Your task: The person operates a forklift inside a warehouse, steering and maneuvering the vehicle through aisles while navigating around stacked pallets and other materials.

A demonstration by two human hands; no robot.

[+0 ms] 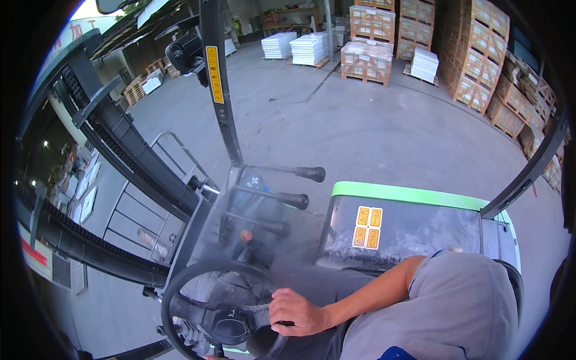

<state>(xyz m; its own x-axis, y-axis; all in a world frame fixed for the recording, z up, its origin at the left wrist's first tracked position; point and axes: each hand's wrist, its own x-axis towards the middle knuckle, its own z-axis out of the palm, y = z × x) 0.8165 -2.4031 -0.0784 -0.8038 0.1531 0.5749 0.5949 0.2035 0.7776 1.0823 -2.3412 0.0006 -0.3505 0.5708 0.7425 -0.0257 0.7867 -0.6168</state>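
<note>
My right hand is closed round the black steering wheel at its right-hand rim, with the fingers curled over it. The bare forearm comes from a grey sleeve at the lower right. Only a sliver of my left hand shows at the bottom edge, near the wheel's lower rim; its fingers are cut off. Above the wheel, three levers with dark knobs stand untouched: a far lever, a middle lever and a dusty near lever. A red button sits just beyond the wheel.
The forklift's dark mast rises at left, beside a metal guard rail. A black post stands ahead. A green-edged side cover lies right. Beyond the grey floor stand crated stacks and white stacked sheets.
</note>
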